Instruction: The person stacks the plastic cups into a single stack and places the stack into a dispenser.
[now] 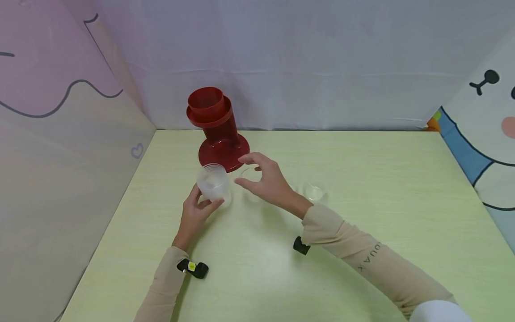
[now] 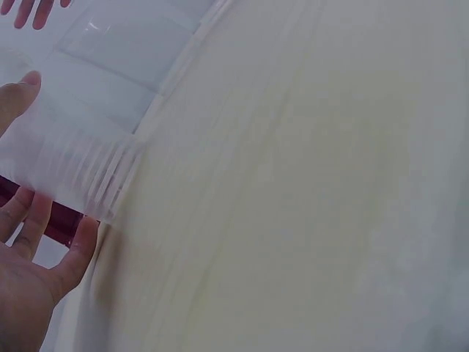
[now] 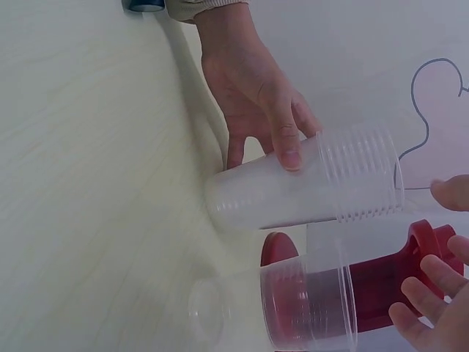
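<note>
My left hand (image 1: 195,219) grips a stack of nested clear plastic cups (image 1: 213,183), fingers on one side and thumb on the other. In the right wrist view the stack (image 3: 278,187) stands nearly upright, several rims close together at its top. My right hand (image 1: 269,179) hovers with thumb and fingers spread and curved above a single clear cup (image 3: 242,312). A gap shows between its fingertips (image 3: 410,323) and that cup's rim in the right wrist view. Nothing is held in it. The left wrist view catches the left hand (image 2: 37,286) around the stack.
Behind the cups stands a red upright tube (image 1: 219,127) on a round base, near the table's back edge. Another clear cup (image 1: 314,192) is on the table, right of my right hand; one more is partly hidden behind that wrist. A fabric backdrop (image 1: 301,67) rises behind the table.
</note>
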The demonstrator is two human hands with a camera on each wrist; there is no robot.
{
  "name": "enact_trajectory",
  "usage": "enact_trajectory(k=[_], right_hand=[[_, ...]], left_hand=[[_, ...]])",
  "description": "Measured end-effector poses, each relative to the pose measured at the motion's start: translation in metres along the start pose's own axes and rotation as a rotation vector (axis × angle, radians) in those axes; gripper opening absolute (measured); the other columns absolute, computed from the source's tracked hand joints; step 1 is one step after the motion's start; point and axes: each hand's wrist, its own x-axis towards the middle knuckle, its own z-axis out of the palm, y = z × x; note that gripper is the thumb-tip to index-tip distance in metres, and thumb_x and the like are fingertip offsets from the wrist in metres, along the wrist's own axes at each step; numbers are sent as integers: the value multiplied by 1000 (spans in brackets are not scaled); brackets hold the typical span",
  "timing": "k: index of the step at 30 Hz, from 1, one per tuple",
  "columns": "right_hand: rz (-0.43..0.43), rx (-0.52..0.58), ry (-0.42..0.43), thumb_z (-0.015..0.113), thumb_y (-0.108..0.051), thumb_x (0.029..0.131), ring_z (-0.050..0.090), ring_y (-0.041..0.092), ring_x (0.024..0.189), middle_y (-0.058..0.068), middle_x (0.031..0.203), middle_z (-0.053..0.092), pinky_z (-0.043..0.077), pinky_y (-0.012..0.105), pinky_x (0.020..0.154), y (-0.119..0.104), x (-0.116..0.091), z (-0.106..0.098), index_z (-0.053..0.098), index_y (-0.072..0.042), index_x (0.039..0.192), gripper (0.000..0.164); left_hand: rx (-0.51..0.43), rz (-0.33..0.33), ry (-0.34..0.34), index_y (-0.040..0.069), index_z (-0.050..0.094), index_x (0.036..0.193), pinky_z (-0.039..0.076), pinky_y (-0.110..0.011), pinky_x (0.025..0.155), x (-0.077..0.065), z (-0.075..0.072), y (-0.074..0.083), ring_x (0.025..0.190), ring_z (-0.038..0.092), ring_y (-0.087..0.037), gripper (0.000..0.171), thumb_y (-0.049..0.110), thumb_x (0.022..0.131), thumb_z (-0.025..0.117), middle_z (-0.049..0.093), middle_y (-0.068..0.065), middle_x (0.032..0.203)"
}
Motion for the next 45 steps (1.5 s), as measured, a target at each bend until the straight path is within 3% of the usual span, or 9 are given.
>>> enact_trajectory(k=[17,34,45], right_hand=[[38,-41,-35,75,-25,82,50,12,110,0,121,58,45,36,94,6,-5,1,56,-13,124,48],[44,-36,-46,75,-23,81,51,14,109,1,119,59,46,37,93,15,-9,6,57,-10,123,47],[14,-26,18,75,-18,81,52,14,111,0,119,59,46,35,94,16,-12,5,58,-8,121,44]], left_hand=[[7,-11,-5,16,39,141,48,-30,92,0,0,-1,122,44,-19,70,14,81,76,45,-2,137],[16,-16,-5,18,39,142,47,-34,94,-1,-1,-2,123,43,-18,70,16,82,75,45,0,138],[9,-14,-8,17,39,142,48,-27,91,0,0,-1,123,43,-19,70,15,82,75,44,-2,138]])
